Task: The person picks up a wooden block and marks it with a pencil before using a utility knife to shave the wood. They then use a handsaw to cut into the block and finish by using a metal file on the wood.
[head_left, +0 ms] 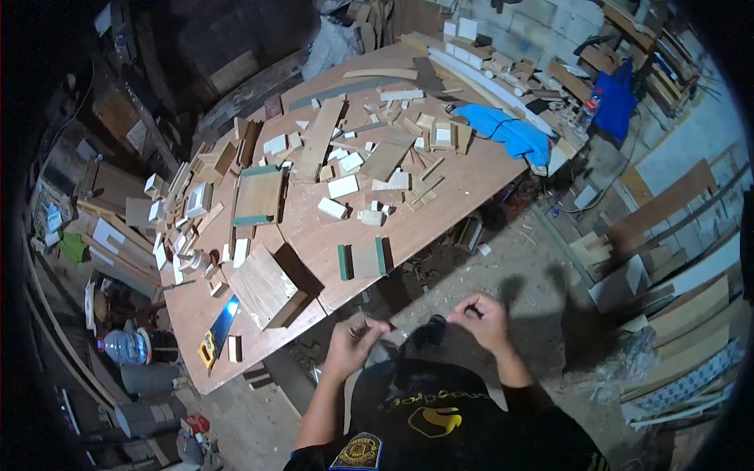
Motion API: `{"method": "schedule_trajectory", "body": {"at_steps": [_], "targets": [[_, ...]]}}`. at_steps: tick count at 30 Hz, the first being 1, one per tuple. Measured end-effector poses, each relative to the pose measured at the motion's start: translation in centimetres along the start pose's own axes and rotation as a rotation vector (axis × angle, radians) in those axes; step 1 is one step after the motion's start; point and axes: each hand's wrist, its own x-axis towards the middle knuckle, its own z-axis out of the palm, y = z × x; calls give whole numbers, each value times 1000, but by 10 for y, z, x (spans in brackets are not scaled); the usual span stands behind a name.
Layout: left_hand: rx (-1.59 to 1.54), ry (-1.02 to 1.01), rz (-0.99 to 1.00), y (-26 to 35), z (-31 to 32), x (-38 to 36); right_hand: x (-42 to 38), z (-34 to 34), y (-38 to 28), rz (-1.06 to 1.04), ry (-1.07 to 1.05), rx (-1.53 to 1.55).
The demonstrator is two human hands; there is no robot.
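My left hand is raised in front of my dark shirt, its fingers pinched together; what they hold, if anything, is too small to name. My right hand is level with it, fingers curled closed, and its contents cannot be made out. The hands are apart, off the front edge of the wooden table. Nearest to them on the table lies a small board with green strips on two sides. Left of that stands a large wooden box.
A handsaw lies at the table's near left corner beside a small block. Several white-faced blocks and wood strips are scattered across the table. A blue cloth hangs at the right edge. Boards lean at the right.
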Motion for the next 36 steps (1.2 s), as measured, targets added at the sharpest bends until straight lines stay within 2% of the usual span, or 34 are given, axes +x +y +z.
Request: {"method": "schedule_trajectory", "body": {"at_steps": [1, 5, 8, 10, 12, 14, 16, 17, 19, 20, 22, 23, 24, 27, 31, 32, 34, 36], "targets": [[28, 40, 13, -2, 0, 4, 16, -8, -5, 31, -23, -21], [-160, 188, -80, -23, 0, 8, 59, -19, -15, -69, -66, 25], [-52, 265, -182, -62, -6, 24, 78, -12, -15, -73, -140, 63], [-4, 423, -246, -114, -16, 46, 89, -3, -14, -3, -232, 107], [72, 448, -283, -171, -33, 75, 96, 7, 2, 27, -239, 137], [393, 501, -215, -200, -40, 106, 105, 17, 10, 169, -262, 181], [564, 511, -235, -211, -49, 137, 114, 22, 40, 242, -301, 169], [551, 519, -276, -226, -52, 154, 119, 24, 58, 320, -360, 110], [536, 436, -362, -219, -52, 173, 126, 25, 91, 501, -455, 22], [523, 372, -438, -216, -54, 186, 129, 25, 111, 504, -438, 15], [519, 346, -432, -219, -52, 199, 137, 25, 151, 506, -499, -69], [478, 340, -369, -227, -53, 206, 146, 28, 166, 512, -503, -85], [442, 333, -313, -230, -56, 209, 152, 37, 173, 523, -475, -69], [223, 255, -341, -235, -52, 220, 160, 60, 183, 548, -364, -87], [208, 84, -391, -219, -76, 242, 182, 72, 218, 520, -174, -62], [187, 143, -319, -218, -84, 246, 184, 71, 231, 527, -176, -64], [183, 260, -213, -201, -109, 264, 190, 67, 244, 337, -100, -232], [113, 363, -200, -188, -134, 287, 196, 60, 231, 421, -121, -163]]}}
